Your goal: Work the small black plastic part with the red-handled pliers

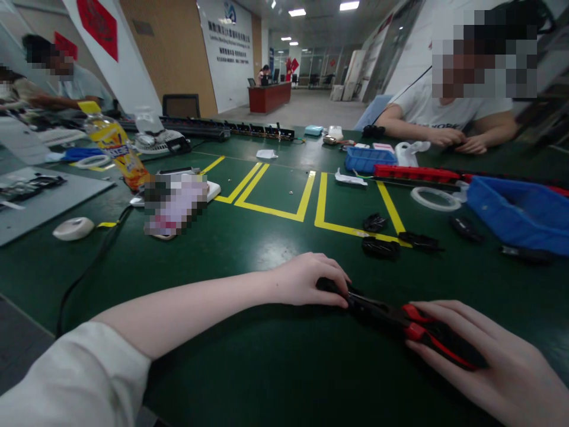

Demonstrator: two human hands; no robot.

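My right hand [493,356] is wrapped round the red and black handles of a pair of pliers [415,326], low at the right. The dark jaws point left and reach a small black part at the fingertips of my left hand [311,279]. Those fingers are closed on the black part [329,286], which is mostly hidden under them. Whether the jaws grip it or only touch it, I cannot tell. Just beyond, several small black pieces [381,247] lie on the green table [249,367].
Yellow tape [275,210] marks boxes on the table. Blue bins [524,210] stand at the right, near a red strip [418,173]. At the left are a phone [178,207], a drink bottle [118,145] and a mouse [73,229]. A person [457,112] sits across the table.
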